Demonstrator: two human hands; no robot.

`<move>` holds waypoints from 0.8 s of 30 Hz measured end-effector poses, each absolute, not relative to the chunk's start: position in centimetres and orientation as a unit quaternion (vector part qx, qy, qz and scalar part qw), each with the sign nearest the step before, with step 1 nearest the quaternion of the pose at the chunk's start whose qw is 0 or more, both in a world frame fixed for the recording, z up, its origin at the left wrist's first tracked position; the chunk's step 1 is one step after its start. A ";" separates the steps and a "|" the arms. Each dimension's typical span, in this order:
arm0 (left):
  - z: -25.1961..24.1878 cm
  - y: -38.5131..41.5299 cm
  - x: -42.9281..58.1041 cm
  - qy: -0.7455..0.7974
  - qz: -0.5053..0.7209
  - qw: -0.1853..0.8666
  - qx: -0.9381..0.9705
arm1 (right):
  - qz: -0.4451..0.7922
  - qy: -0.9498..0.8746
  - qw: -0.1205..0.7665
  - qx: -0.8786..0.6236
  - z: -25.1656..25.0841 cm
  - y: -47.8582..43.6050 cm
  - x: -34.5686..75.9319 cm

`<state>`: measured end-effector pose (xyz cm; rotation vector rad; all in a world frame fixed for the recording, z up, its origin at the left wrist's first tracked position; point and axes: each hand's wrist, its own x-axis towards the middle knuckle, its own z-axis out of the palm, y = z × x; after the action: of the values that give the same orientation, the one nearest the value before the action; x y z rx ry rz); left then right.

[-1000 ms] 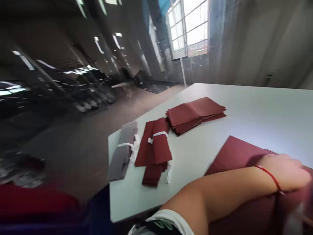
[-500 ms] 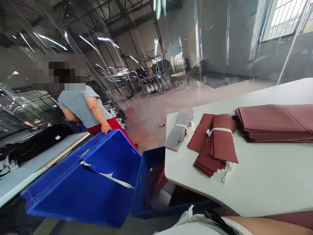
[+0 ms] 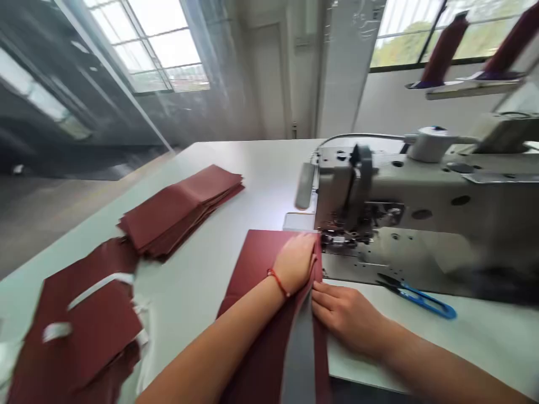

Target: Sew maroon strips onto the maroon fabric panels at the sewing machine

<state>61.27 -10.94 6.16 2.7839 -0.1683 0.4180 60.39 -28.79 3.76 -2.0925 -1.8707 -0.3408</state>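
Note:
A folded maroon fabric piece [image 3: 256, 261] lies in front of the sewing machine [image 3: 349, 191], its upper right corner close to the needle area. My left hand [image 3: 297, 261], with a red string on the wrist, lies over the fabric, its fingers closed at the right edge and their tips partly hidden. Below and to the right, my right hand [image 3: 347, 314] is closed on the same edge. Between the layers a grey strip [image 3: 301, 353] shows, running toward me. Blue-handled thread snips [image 3: 421, 297] rest to the right of my right hand.
A stack of maroon panels [image 3: 181, 210] lies on the white table [image 3: 193, 303] at left. Nearer me are tied maroon pieces [image 3: 101, 320], blurred. Two maroon thread cones [image 3: 446, 47] stand at upper right. A clear plastic curtain [image 3: 138, 112] hangs behind the table.
The view has swung right, from the blue crates and a co-worker to the sewing machine. Both my hands now show on maroon fabric; before, only part of an arm showed at the bottom.

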 end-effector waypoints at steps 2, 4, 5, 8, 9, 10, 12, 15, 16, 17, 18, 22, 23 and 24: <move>5.3 -10.9 62.0 -0.108 0.141 0.158 0.971 | -0.104 -0.652 0.145 -0.737 4.1 -28.3 60.6; 4.6 -10.3 62.1 -0.124 0.157 0.144 0.969 | -0.096 -0.655 0.138 -0.736 4.4 -28.2 60.5; 4.4 -10.1 62.1 -0.127 0.169 0.136 0.968 | -0.098 -0.657 0.136 -0.735 4.5 -28.3 60.4; 4.1 -9.9 62.1 -0.141 0.192 0.124 0.963 | -0.124 -0.666 0.145 -0.722 4.5 -28.8 60.4; 4.1 -10.0 62.1 -0.144 0.195 0.123 0.962 | -0.133 -0.667 0.153 -0.717 4.4 -29.0 60.4; 4.1 -10.1 62.1 -0.147 0.196 0.121 0.962 | -0.139 -0.665 0.162 -0.715 4.4 -29.1 60.5; 4.1 -10.2 62.2 -0.153 0.197 0.116 0.961 | -0.147 -0.658 0.178 -0.717 4.3 -29.2 60.5; 4.2 -10.2 62.2 -0.150 0.199 0.108 0.962 | -0.133 -0.643 0.194 -0.729 4.4 -29.2 60.1; 4.2 -10.1 62.2 -0.148 0.201 0.107 0.963 | -0.122 -0.631 0.203 -0.738 4.4 -29.1 60.0; 4.2 -10.2 62.2 -0.145 0.201 0.107 0.963 | -0.114 -0.618 0.213 -0.748 4.4 -29.1 59.9; 4.2 -10.2 62.2 -0.143 0.200 0.108 0.963 | -0.109 -0.608 0.220 -0.755 4.3 -29.1 59.8; 4.4 -10.4 62.1 -0.134 0.194 0.103 0.966 | -0.149 -0.631 0.198 -0.736 4.0 -29.1 59.6; 4.5 -10.4 62.1 -0.129 0.194 0.097 0.968 | -0.161 -0.637 0.191 -0.729 3.9 -29.2 59.6; 4.5 -10.4 62.2 -0.123 0.193 0.091 0.969 | -0.172 -0.640 0.187 -0.726 3.8 -29.2 59.6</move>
<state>62.16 -10.44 4.49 2.8793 -0.3657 0.5737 59.64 -29.19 3.78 -2.0424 -1.8003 -0.4833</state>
